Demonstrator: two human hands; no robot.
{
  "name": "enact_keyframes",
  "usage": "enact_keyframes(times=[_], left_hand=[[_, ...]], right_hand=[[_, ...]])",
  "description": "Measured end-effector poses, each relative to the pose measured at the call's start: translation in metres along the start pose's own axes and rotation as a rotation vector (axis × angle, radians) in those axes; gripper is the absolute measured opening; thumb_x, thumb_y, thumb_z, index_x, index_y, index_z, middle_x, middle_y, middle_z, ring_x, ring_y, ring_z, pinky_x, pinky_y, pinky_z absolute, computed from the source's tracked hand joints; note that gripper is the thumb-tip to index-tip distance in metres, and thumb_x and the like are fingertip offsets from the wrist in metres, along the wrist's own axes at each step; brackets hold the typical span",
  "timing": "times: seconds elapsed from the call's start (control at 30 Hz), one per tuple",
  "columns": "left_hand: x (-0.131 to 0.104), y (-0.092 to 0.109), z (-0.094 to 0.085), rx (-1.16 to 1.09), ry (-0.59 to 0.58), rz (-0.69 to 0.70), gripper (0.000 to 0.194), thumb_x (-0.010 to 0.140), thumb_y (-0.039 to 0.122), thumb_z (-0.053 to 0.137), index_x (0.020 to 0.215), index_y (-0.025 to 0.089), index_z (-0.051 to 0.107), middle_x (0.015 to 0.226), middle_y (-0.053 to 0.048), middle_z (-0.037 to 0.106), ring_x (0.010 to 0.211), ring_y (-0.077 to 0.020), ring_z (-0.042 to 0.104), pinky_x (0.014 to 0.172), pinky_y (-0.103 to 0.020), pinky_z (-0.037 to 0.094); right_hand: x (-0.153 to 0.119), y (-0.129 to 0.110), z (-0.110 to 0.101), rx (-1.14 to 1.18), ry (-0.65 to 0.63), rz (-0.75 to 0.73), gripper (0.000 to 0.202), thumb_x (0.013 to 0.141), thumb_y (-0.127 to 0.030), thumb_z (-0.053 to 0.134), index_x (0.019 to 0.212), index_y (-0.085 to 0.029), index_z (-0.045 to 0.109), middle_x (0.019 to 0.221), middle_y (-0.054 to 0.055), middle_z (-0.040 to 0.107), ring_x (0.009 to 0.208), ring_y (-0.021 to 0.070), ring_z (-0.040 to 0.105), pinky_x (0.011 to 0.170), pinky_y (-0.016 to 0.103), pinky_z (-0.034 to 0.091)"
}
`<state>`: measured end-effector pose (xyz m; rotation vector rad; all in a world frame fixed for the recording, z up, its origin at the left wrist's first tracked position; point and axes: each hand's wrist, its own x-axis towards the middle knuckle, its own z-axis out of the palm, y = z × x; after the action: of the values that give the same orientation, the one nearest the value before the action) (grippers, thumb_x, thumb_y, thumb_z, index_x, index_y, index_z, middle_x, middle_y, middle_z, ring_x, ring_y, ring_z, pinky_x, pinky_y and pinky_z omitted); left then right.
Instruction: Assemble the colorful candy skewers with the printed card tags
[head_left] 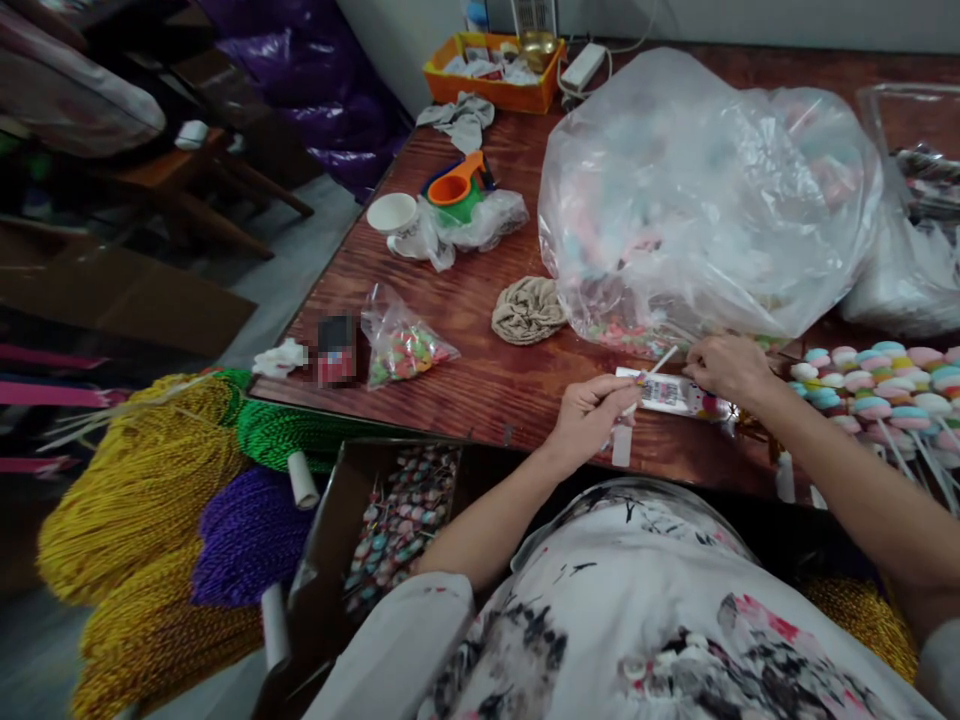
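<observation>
My left hand (592,425) is closed in a pinch on a thin white stick (660,366), which slants up and to the right from the fingertips. A small patch of colour shows on the stick near the fingers. Just to its right, my right hand (731,368) has its fingers bunched together; whatever they hold is too small or hidden to name. Between and below the hands lies a white printed packet (664,392) on the table. A small translucent strip (621,445) sits at the table edge below my left hand. Marshmallow-like pastel pieces on sticks (885,385) lie right of my right hand.
A large clear bag (697,200) of pastel pieces bulges behind my hands. Leftward on the table (465,390) are a beige cloth bundle (527,310), a small bag of colourful bits (409,350) and a white cup (392,213). An open box (322,560) stands below the edge.
</observation>
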<state>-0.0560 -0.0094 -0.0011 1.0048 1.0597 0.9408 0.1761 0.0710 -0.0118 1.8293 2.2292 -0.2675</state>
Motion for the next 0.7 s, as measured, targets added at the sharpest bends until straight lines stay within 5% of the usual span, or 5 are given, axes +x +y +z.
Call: enact_keyframes(times=[0.2,0.37,0.47,0.57,0.7], left_hand=[[0.004,-0.003,-0.010,-0.303,-0.033,-0.201,0.032,0.073,0.044,0.073,0.081,0.013,0.067,0.067,-0.001,0.063,0.044,-0.0071,0.053,0.033,-0.016,0.028],[0.006,-0.007,-0.003,-0.376,-0.051,-0.236,0.030,0.073,0.040,0.073,0.077,0.012,0.065,0.062,0.000,0.062,0.042,-0.0061,0.051,0.034,-0.016,0.030],[0.007,-0.003,0.004,-0.386,-0.031,-0.227,0.032,0.070,0.043,0.073,0.075,0.013,0.063,0.063,0.000,0.062,0.043,-0.0066,0.051,0.033,-0.016,0.028],[0.007,0.001,0.005,-0.392,-0.013,-0.175,0.034,0.069,0.045,0.074,0.073,0.012,0.063,0.066,0.000,0.062,0.045,-0.0074,0.053,0.033,-0.017,0.031],[0.003,-0.003,0.007,-0.359,0.035,-0.142,0.034,0.069,0.045,0.075,0.075,0.012,0.065,0.066,0.000,0.062,0.045,-0.0068,0.053,0.035,-0.017,0.031]], right_hand=[[0.006,0.005,0.001,0.165,0.018,-0.166,0.017,0.076,-0.017,0.051,0.070,-0.018,0.067,0.073,0.008,0.070,0.068,0.0205,0.061,0.062,0.031,0.041],[-0.032,-0.009,-0.020,0.944,0.329,-0.218,0.013,0.082,-0.028,0.057,0.078,-0.020,0.066,0.067,0.002,0.068,0.059,0.0160,0.062,0.056,0.028,0.046],[-0.056,-0.022,-0.022,1.167,0.367,-0.247,0.012,0.077,-0.030,0.067,0.071,-0.020,0.066,0.066,0.001,0.067,0.057,0.0146,0.060,0.057,0.028,0.047],[-0.055,-0.012,-0.007,1.115,0.465,-0.086,0.014,0.075,-0.034,0.069,0.070,-0.021,0.066,0.062,0.000,0.064,0.054,0.0146,0.057,0.052,0.028,0.043],[-0.034,0.009,0.007,0.524,0.337,0.002,0.017,0.077,-0.037,0.065,0.077,-0.023,0.073,0.079,0.005,0.072,0.072,0.0219,0.064,0.062,0.033,0.045]])
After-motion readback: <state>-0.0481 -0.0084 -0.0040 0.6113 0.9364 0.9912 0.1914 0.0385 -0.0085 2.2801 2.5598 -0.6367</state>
